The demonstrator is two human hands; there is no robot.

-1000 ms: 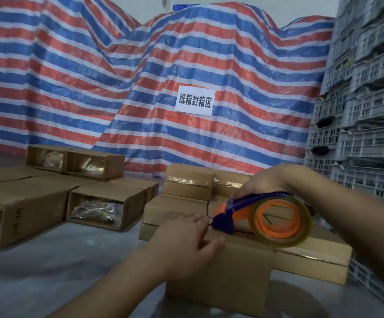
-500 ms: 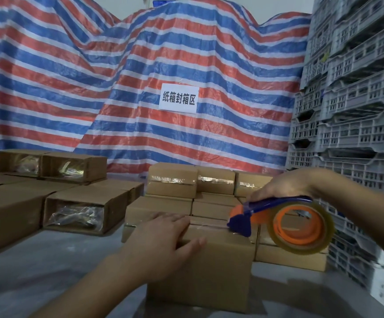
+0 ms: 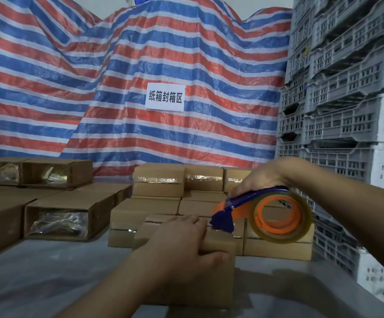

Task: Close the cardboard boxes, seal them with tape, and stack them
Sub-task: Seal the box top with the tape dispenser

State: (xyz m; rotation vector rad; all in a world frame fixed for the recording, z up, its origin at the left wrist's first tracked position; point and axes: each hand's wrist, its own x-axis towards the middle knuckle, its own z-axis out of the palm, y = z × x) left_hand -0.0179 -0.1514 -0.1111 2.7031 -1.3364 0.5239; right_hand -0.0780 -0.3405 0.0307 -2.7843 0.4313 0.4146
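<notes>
A closed cardboard box [image 3: 218, 281] stands on the grey table in front of me. My left hand [image 3: 182, 246] lies over its top, fingers spread across the lid and thumb down the near right side. My right hand [image 3: 258, 180] grips the blue handle of a tape dispenser [image 3: 262, 214] with an orange core and a clear tape roll. The dispenser's blue blade end touches the box top just right of my left fingertips. Behind this box, sealed boxes [image 3: 159, 180] sit stacked in two layers with shiny tape across them.
Open boxes [image 3: 67, 216] holding plastic-wrapped contents lie on their sides at the left. Grey plastic crates [image 3: 351, 106] tower at the right, close to my right arm. A striped red, white and blue tarp [image 3: 117, 76] with a white sign [image 3: 165, 97] hangs behind.
The view has swung right and nearer to the crates. The dispenser's blade end stays at the box top by my left fingers, and my left hand still covers the lid.
</notes>
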